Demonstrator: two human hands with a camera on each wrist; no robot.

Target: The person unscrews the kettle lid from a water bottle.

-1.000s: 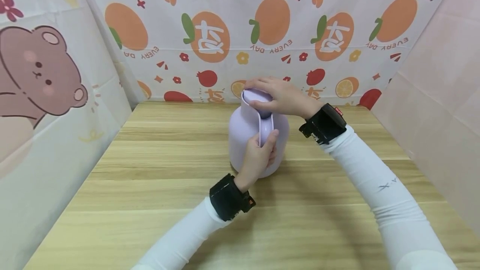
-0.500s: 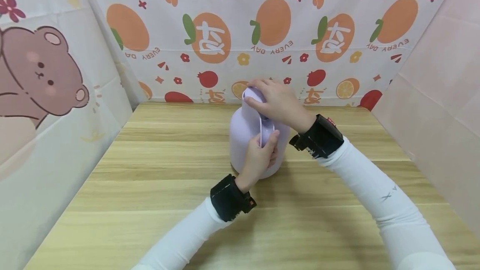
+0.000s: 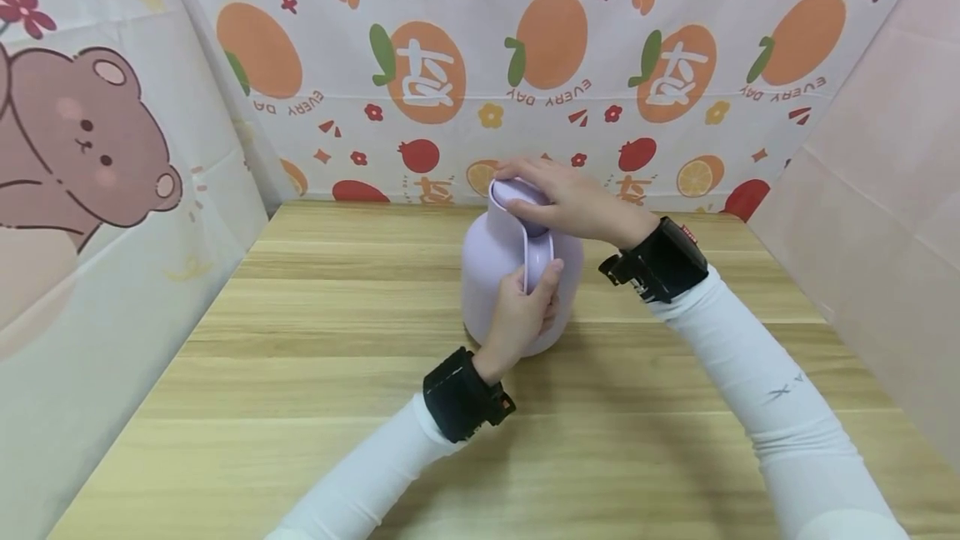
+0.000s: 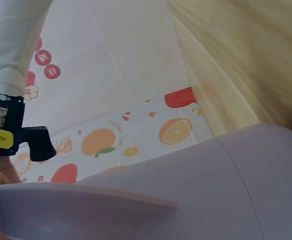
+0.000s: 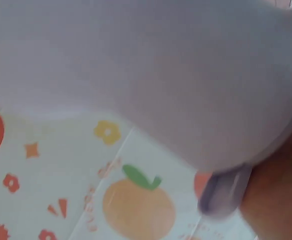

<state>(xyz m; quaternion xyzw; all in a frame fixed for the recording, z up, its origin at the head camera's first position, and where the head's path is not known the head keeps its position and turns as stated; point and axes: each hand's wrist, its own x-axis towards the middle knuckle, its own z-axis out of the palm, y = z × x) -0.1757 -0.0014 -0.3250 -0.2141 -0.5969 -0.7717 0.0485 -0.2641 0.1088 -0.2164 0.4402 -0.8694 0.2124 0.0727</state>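
Note:
A lavender thermos jug (image 3: pixel 483 273) stands upright on the wooden table in the head view. My left hand (image 3: pixel 513 315) grips its handle (image 3: pixel 538 253), thumb on the near upper side. On top, my right hand (image 3: pixel 573 198) holds the round lavender lid (image 3: pixel 517 192), fingers over the far edge and thumb on the near side. The lid sits in the jug's mouth. In the left wrist view the jug body (image 4: pixel 226 185) fills the lower right. In the right wrist view the blurred jug (image 5: pixel 151 75) covers the upper part, and the right fingers are mostly hidden.
The wooden table (image 3: pixel 315 340) extends on both sides of the jug. Behind it hangs a fruit-print cloth (image 3: pixel 480 48). A bear-print cloth (image 3: pixel 210 98) stands at the left, and a pale pink cloth (image 3: pixel 885 173) at the right.
My right hand pivots on the lid: its wrist first drops toward me and left, then swings back out to the right. The left hand and the jug stay in place.

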